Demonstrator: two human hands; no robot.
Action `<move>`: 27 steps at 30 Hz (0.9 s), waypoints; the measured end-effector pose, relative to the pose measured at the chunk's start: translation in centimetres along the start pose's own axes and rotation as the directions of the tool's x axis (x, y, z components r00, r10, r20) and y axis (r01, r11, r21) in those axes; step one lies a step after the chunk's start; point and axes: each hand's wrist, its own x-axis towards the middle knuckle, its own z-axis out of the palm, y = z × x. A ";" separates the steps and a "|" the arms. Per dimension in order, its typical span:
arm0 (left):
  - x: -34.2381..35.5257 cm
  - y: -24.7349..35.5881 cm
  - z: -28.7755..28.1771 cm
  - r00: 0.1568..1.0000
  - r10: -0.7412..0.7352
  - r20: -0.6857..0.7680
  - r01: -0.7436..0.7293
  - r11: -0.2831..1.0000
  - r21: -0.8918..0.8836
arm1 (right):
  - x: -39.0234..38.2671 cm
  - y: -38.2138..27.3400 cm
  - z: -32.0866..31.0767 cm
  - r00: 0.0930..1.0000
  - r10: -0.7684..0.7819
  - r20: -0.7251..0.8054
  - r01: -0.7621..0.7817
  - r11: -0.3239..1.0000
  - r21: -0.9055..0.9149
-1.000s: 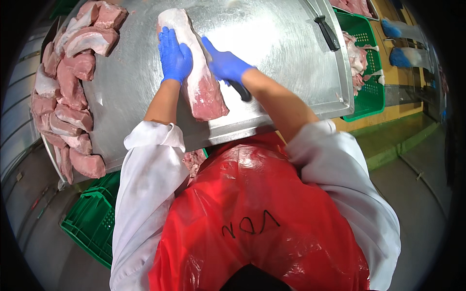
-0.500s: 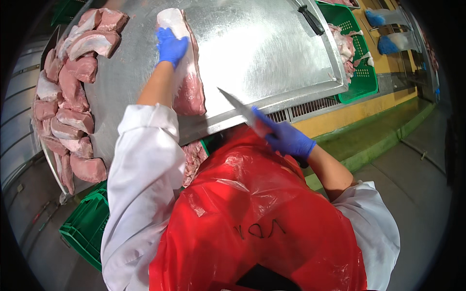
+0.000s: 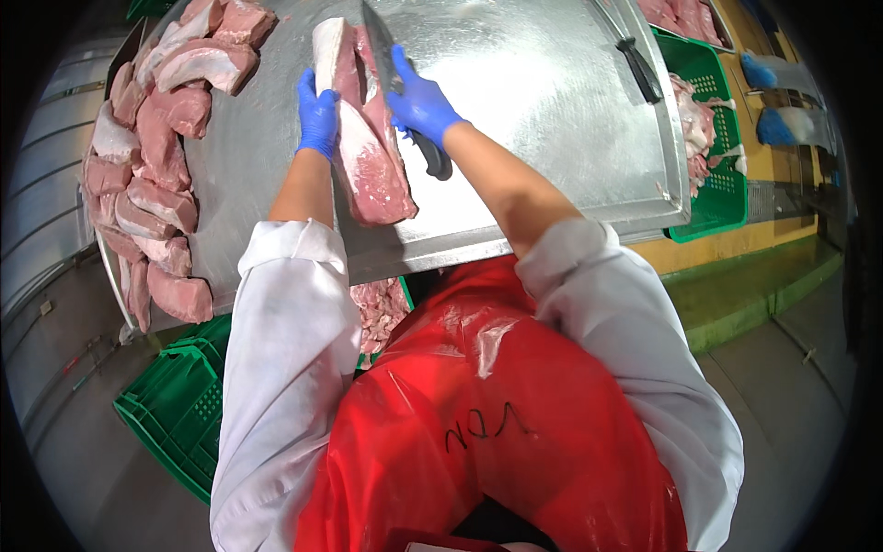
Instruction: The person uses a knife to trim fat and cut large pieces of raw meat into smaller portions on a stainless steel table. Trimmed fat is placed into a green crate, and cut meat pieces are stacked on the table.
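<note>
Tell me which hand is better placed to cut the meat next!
Probably the right hand: it holds a knife, with its blade beside the long piece of meat. The left hand touches the meat's left side and holds no knife.

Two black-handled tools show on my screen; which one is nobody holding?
The tool lying near the table's right edge, with no hand on it. The other, a knife, is in the right hand.
</note>
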 end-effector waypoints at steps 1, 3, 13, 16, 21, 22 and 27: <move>0.2 -0.8 -0.6 0.998 0.062 0.019 -0.062 0.997 0.052 | 2.0 -0.7 0.7 0.999 0.024 0.037 -0.020 0.994 -0.103; -0.4 -0.4 -0.5 1.000 -0.005 0.001 0.005 1.000 -0.004 | 3.3 -2.1 0.7 0.991 0.124 0.059 -0.109 0.971 -0.213; -1.7 -0.2 0.2 0.999 0.037 -0.021 -0.031 0.971 0.237 | 4.3 -4.6 0.3 0.979 0.196 0.063 -0.150 0.888 -0.434; -1.5 -0.9 0.1 0.999 -0.009 -0.049 0.022 0.961 0.276 | 3.7 -5.0 -1.2 0.974 0.140 -0.176 -0.209 0.858 -0.469; -0.5 0.2 1.9 0.991 0.125 -0.040 -0.099 0.910 0.403 | 0.3 -2.9 -0.3 0.995 0.085 0.056 -0.063 0.946 -0.317; -0.1 0.5 2.4 0.983 0.181 -0.025 -0.150 0.881 0.449 | 0.7 -0.4 1.1 0.999 -0.027 0.044 0.046 0.857 -0.514; -2.7 -0.9 1.9 0.920 0.370 0.126 -0.364 0.692 0.624 | 1.4 -3.5 -3.2 0.965 0.243 0.094 -0.225 0.960 -0.168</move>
